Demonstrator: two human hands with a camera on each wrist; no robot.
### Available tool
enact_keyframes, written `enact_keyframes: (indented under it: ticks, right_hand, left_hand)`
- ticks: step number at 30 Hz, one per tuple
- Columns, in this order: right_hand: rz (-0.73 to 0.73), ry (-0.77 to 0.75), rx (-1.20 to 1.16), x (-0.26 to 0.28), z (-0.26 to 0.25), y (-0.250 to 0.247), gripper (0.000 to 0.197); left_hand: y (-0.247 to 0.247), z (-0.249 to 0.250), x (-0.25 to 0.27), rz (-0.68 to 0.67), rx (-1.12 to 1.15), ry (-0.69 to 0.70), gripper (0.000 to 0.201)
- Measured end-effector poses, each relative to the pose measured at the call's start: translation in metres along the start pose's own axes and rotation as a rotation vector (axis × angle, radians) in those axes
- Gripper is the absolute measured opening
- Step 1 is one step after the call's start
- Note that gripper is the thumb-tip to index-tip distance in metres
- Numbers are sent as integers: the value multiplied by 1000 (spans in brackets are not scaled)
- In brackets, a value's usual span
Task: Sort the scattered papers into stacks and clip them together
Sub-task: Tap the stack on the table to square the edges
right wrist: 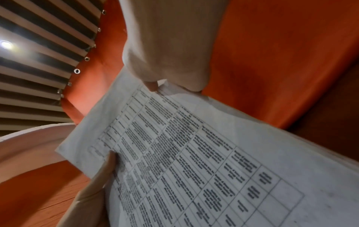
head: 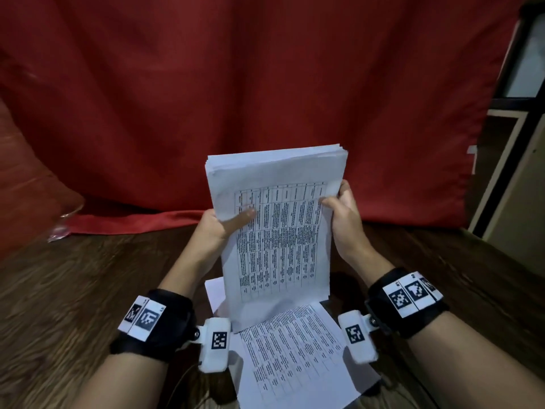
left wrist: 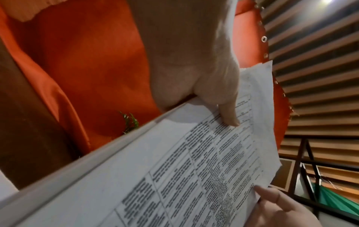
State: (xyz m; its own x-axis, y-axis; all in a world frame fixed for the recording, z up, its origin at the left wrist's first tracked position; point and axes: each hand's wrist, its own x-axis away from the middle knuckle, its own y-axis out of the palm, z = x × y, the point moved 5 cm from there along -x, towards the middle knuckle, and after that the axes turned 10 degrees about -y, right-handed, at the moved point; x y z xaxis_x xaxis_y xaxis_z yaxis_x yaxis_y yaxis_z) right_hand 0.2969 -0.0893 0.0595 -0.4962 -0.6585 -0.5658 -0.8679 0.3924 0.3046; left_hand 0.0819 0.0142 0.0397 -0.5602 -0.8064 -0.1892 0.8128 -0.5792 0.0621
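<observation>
A thick stack of white papers (head: 275, 231) printed with tables stands nearly upright on its bottom edge over the table. My left hand (head: 219, 225) grips its left edge, thumb across the front page. My right hand (head: 342, 208) grips the right edge, thumb on the front. The left wrist view shows the stack (left wrist: 174, 176) under my left hand (left wrist: 209, 95), with the right hand's fingers (left wrist: 272, 198) at its far edge. In the right wrist view the page (right wrist: 194, 153) runs from my right hand (right wrist: 155, 86) to the left thumb (right wrist: 104, 169). No clip is visible.
Another printed sheet (head: 295, 355) and a blank sheet (head: 215, 293) lie flat on the dark wooden table (head: 73, 290) below the stack. A red cloth (head: 236, 98) hangs behind. A crumpled clear wrapper (head: 62, 225) lies at the far left. Shelving (head: 513, 160) stands at right.
</observation>
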Motion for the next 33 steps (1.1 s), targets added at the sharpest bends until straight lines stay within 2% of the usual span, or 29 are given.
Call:
enact_keyframes:
  ticks: [2,3,5,6,8,9,11,13,14,16,18,21,23,26,29,33]
  right_hand:
    - [7,65,17,-2,11,-7,30]
    - [10,110,108,-4,18,-11,29]
    - [-70,256,455,-3,37,-20,25]
    - [-174,359,649,2,49,-23,22]
    - [-471,583,968,20,78,-30,13]
    - [-630,665,1111,31,90,-32,21]
    - [-876,716,1397,47,109,-28,60]
    - [-958,697,1558,55,118,-14,90]
    - [-965,683,1587,56,123,-7,96]
    - [-974,668,1583,57,129,5,96]
    - [-1003,670,1566,54,132,13,87]
    - [-1047,701,1500,53,133,18,62]
    - [-1039,706,1459,54,135,19,56]
    - [-981,709,1384,53,136,17,52]
    - [-847,700,1212,55,134,11,42]
    - [-733,583,960,44,102,6,16]
  left_hand:
    - [-4,1,0,88,-53,22,15]
    - [-6,6,0,134,-42,49,5]
    - [-20,17,-1,246,-31,118,13]
    - [-29,23,0,291,-31,142,16]
    - [-52,38,5,369,-28,191,16]
    - [-64,45,8,404,-24,218,15]
    - [-86,60,17,446,-18,268,6]
    - [-103,70,27,487,-50,305,17]
    - [-111,73,30,498,-70,314,22]
    - [-124,74,36,520,-79,337,31]
    - [-138,70,42,548,-72,324,34]
    - [-152,66,51,609,-102,272,28]
    - [-159,62,56,634,-87,245,26]
    - [-165,56,60,627,-64,224,24]
    - [-174,51,62,640,-69,217,20]
    - [-209,40,58,748,7,229,34]
